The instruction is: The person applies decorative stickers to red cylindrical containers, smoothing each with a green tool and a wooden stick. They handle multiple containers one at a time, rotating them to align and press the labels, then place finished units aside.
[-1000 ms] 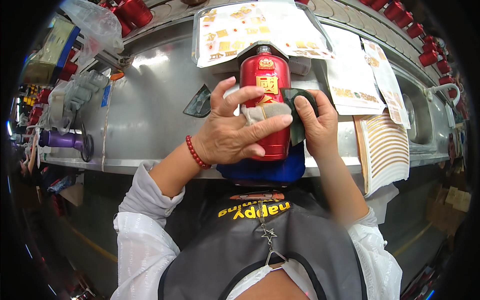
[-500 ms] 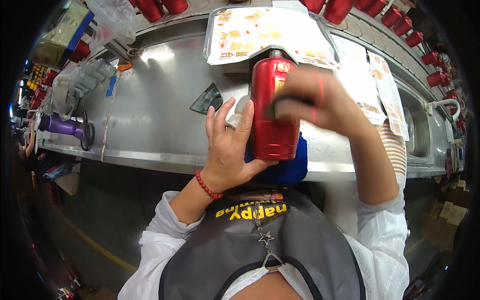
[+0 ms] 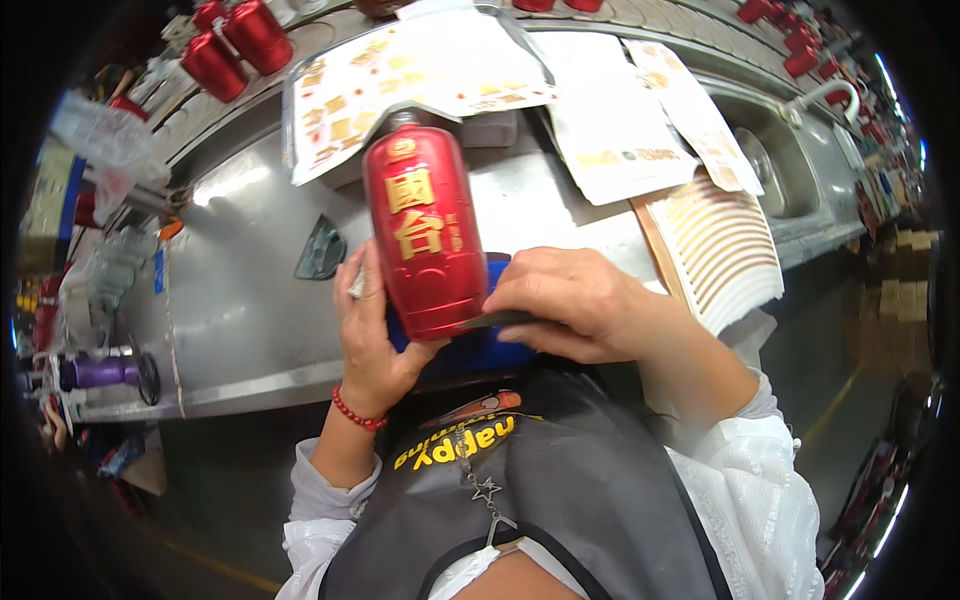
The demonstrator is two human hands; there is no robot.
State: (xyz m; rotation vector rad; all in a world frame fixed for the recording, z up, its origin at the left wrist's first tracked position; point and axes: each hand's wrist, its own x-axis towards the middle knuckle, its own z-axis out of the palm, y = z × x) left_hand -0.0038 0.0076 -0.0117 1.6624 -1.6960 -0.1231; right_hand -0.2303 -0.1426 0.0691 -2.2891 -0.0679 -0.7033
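A glossy red bottle (image 3: 425,285) with large gold lettering leans up in front of me, its neck pointing away. My left hand (image 3: 372,325) is closed round its left side and lower end, the thumb under the base; a pale covering shows on one finger. My right hand (image 3: 585,305) pinches a thin, dark, flat scraper-like piece (image 3: 500,318), whose tip meets the bottle's lower right edge. Under the bottle lies a blue cloth (image 3: 465,358). A dark angular holder (image 3: 445,115) stands behind the neck.
Beyond the bottle, a tray carries a white sheet of gold decals (image 3: 480,50). More sheets (image 3: 620,120) and a brown-striped stack (image 3: 715,250) are at right, near a sink (image 3: 775,165). A dark shard-shaped piece (image 3: 322,250) rests on the metal table. Red bottles (image 3: 255,35) stand farther back.
My right hand has dropped from the bottle's front to its lower right edge. The bottle has turned so its gold lettering faces me. The whole view has shifted rightward.
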